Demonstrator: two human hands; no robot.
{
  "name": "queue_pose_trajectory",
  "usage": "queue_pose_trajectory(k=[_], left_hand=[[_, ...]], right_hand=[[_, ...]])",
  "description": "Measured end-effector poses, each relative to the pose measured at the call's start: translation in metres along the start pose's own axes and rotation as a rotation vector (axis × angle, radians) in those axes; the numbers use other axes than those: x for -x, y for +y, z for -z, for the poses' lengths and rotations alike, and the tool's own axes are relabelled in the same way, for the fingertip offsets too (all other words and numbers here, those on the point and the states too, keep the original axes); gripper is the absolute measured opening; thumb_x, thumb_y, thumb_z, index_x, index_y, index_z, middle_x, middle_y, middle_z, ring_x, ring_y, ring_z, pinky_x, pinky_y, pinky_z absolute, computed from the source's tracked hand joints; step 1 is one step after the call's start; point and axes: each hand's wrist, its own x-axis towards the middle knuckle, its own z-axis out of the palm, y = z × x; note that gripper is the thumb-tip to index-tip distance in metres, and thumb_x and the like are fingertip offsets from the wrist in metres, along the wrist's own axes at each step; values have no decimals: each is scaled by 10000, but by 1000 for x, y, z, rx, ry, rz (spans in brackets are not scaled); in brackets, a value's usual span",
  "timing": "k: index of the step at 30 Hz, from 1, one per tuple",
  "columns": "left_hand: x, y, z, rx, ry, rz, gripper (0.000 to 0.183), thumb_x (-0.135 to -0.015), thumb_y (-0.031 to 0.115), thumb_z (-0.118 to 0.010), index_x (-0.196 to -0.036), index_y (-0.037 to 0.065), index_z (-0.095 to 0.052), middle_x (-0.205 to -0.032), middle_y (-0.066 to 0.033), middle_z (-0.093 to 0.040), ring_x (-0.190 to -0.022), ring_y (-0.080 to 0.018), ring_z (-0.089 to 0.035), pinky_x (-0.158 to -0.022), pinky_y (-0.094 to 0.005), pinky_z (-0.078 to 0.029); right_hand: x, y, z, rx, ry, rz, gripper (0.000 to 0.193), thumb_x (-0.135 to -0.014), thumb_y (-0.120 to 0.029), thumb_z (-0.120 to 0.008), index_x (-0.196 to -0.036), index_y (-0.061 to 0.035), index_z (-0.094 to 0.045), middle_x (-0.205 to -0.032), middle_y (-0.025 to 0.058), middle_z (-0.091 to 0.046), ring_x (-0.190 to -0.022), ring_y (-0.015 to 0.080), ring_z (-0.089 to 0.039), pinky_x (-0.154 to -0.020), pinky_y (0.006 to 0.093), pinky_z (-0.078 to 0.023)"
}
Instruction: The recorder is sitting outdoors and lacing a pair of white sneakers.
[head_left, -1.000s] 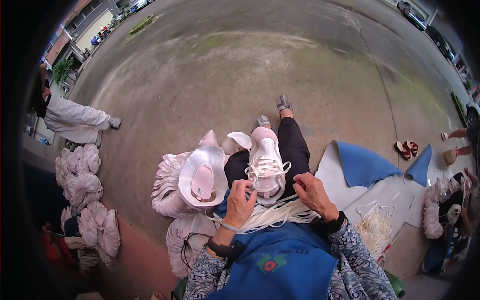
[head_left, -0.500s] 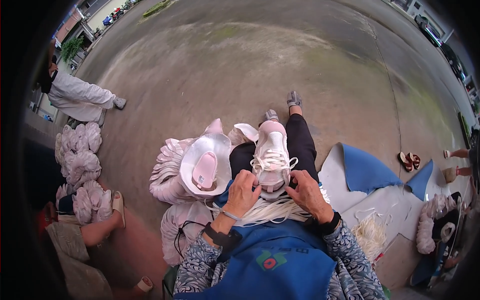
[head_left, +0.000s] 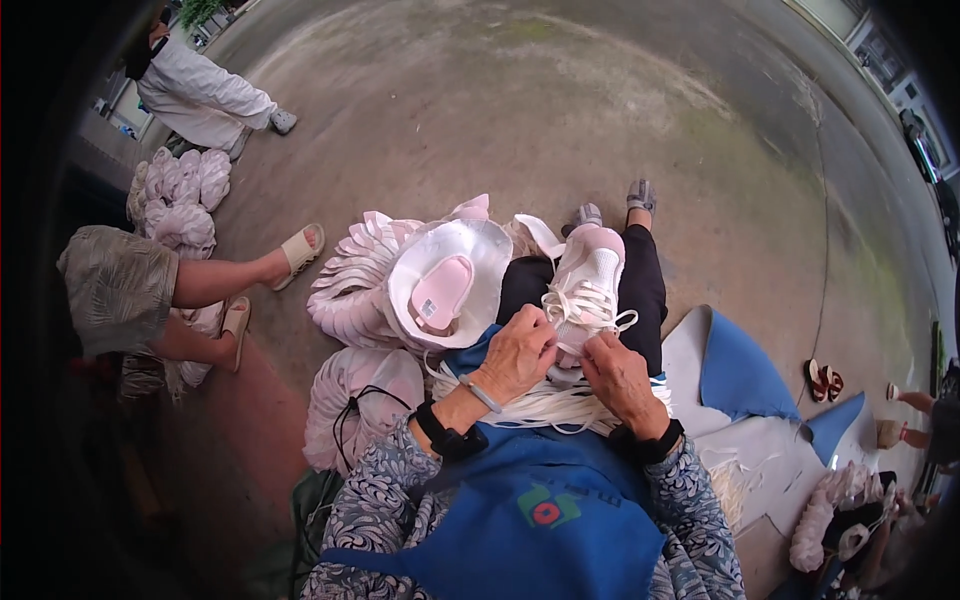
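Observation:
A white and pink sneaker upper (head_left: 592,262) lies across my lap, its toe pointing away from me. A cream shoelace (head_left: 580,305) runs through its eyelets, with loose loops at the sides. My left hand (head_left: 522,348) grips the left edge near the ankle opening, fingers bent and pinched. On the opposite edge, my right hand (head_left: 615,372) pinches with thumb and forefinger. My fingers hide whether they also hold the lace. Under my wrists, a bundle of cream laces (head_left: 545,408) lies on my blue apron (head_left: 545,480).
Left of my lap stand a white hat (head_left: 485,250) with a pink insole (head_left: 442,292) inside and stacked pink uppers (head_left: 345,285). A seated person's leg (head_left: 225,280) extends at the left. Blue and white sheeting (head_left: 745,370) lies at right, near sandals (head_left: 825,380).
The view has swung, so my lap things sit further right. My right hand has closed in on the upper's edge, and the seated person's legs now reach further out.

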Motion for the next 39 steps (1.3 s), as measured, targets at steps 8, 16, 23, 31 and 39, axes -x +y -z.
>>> queue_pose_trajectory(k=[8,16,23,31,39], left_hand=[[-36,-14,5,33,171,125,181,-790,69,-686,-859,34,-523,-850,-118,-522,-735,-300,-561,-637,-394,-462],[17,13,-3,109,-172,-53,239,-790,130,-706,-973,23,-597,-866,-115,-572,-733,-277,-566,-680,-372,-465],[22,33,-29,-78,-315,-40,357,-796,228,-693,-1058,5,-598,-937,-144,-590,-896,-313,-555,-811,-400,-452],[6,42,-43,-57,-434,150,369,-829,340,-656,-963,-3,-623,-847,-189,-644,-831,-362,-619,-756,-453,-473],[-24,42,2,137,-461,331,351,-850,357,-623,-777,17,-662,-711,-178,-637,-662,-344,-625,-618,-429,-481]], right_hand=[[-24,22,9,-323,309,-319,135,-897,-106,-594,-987,-11,-564,-726,116,-570,-600,213,-560,-573,356,-465],[2,36,3,-469,190,-453,280,-968,-231,-500,-1105,8,-545,-893,129,-590,-806,215,-607,-722,340,-488],[-9,43,0,-683,32,-565,482,-982,-414,-397,-924,35,-564,-834,165,-566,-750,264,-587,-646,358,-503],[-5,45,4,-997,10,-590,479,-976,-424,-426,-1058,23,-578,-888,92,-596,-733,160,-593,-608,263,-499],[-1,47,0,-1148,158,-713,285,-954,-221,-499,-1070,24,-585,-798,60,-588,-545,120,-563,-476,227,-468]])
